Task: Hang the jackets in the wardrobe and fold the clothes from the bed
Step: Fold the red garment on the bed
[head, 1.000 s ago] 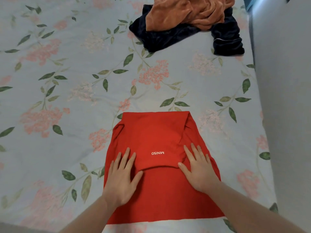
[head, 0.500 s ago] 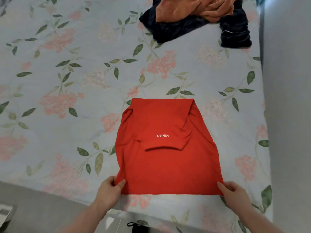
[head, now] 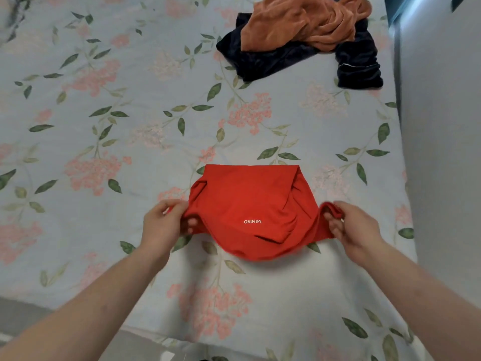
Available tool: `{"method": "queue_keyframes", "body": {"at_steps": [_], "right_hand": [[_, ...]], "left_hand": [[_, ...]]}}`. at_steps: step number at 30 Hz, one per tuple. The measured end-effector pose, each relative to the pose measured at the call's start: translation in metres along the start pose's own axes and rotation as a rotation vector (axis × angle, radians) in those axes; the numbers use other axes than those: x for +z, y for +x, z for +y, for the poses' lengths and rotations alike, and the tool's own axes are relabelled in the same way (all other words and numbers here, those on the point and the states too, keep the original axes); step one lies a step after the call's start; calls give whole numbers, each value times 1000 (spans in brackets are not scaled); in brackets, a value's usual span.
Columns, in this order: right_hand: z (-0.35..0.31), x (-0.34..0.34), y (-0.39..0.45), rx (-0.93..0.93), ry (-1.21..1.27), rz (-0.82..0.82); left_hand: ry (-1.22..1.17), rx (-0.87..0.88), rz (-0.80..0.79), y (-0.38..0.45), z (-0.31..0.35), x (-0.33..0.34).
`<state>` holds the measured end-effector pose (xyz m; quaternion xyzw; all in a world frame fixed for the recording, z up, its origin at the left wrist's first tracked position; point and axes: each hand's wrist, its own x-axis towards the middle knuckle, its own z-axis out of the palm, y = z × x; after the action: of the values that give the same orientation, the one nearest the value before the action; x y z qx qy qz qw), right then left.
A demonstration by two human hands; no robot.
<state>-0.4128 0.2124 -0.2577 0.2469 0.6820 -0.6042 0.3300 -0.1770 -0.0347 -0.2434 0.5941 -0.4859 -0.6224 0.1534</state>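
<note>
A: L hand (head: 166,222) & R hand (head: 348,225)?
B: Each pinches one near corner of the red shirt (head: 250,204), fingers curled round the hem; the cloth spans betw. them, mid-section sagging.

A: Handling?
B: Prob. light, soft, limp; no stiffness, so it droops w/o support. Best held at corners or hem, as here.

A: Location?
B: Far edge rests on the bed (head: 104,152); orange garment (head: 307,22) & dark garment (head: 273,58) lie well apart, farther up.
</note>
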Motion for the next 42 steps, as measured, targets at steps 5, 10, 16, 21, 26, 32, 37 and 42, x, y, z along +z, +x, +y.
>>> {"method": "queue_keyframes", "body": {"at_steps": [5,10,16,21,26,32,37,42], "right_hand": [[-49,44,22,-42,59,-41],[-67,69,50,-81,-47,-3],[-49,66,85,-100,-363,-1],[-9,52,91,-257,-858,55],[24,59,110,-202,-1037,114],[57,69,117,-446,-1506,89],[75,74,143,-356,-1585,50],[89,75,158,-400,-1558,99]], "left_hand": [[-150,-97,2,59,37,21],[-155,-131,6,101,51,32],[270,-27,19,126,35,38],[870,508,-178,100,-3,62],[1097,754,-319,80,-26,99],[1480,631,-533,104,-40,140],[1599,516,-557,129,-57,153],[1654,424,-576,135,-61,165]]}}
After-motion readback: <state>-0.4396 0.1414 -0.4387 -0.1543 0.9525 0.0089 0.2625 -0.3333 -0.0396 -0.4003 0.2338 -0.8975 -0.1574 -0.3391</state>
